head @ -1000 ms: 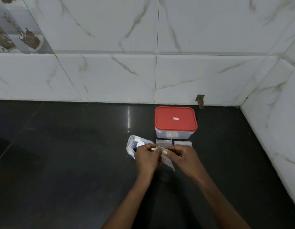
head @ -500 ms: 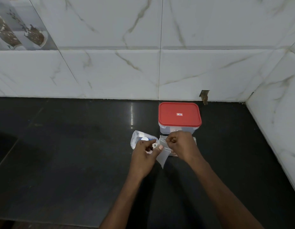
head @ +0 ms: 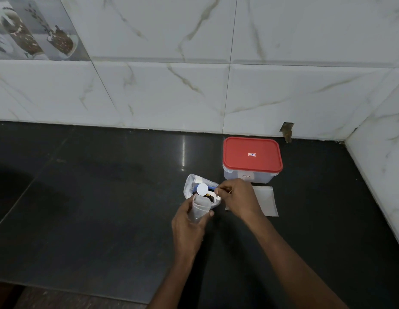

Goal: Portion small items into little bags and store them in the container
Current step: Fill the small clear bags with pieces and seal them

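One container (head: 247, 177), clear-walled, is seen on the black counter (head: 100, 208) and is closed by one red lid (head: 252, 162). Its long axis runs left-right, parallel to the tiled wall (head: 149, 90) just behind it.

One large clear bag (head: 190, 186) of mixed small items is placed to the container's front-left, near it but apart. One round white piece (head: 202, 189) is visible at its mouth.

One little bag (head: 199, 208) is held front-left of the container, just on the near side of the large bag. Its long axis runs away from the person, with the mouth open and pointed up toward the large bag.

Flat empty bags (head: 266, 200) are laid in one stack just in front of the container; their number cannot be told.

Two hands are counted.
- **Left hand** (head: 187, 226): the fingers are curled round the little bag, and the thumb is pressed on its right side.
- **Right hand** (head: 237, 198): it is front-left of the container, partly over the stack. The fingers are curled and the tips are drawn together at the large bag's mouth. Whether anything is pinched cannot be told.
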